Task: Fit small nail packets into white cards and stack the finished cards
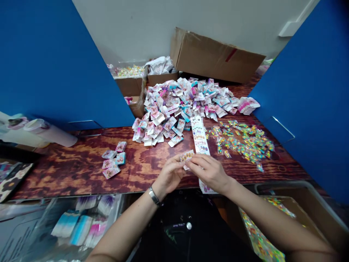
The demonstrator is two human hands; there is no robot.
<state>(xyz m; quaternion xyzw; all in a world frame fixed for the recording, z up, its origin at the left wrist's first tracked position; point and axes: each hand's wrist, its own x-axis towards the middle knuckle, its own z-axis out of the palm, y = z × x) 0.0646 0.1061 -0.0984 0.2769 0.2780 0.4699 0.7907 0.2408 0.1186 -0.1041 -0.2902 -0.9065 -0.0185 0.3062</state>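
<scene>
A small printed card is pinched between the fingertips of both hands, the left hand wearing a metal wristband, the right hand just beside it. A long printed strip runs under the right hand across the tabletop. Beyond lies a heap of pink-and-teal packets, with shiny multicoloured pieces toward the right and a few loose packets toward the left.

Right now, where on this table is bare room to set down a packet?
Bare wood shows between the small packet stacks and your left hand, and left of those stacks. Crowded: the large packet pile and the loose colourful sachets.
</scene>
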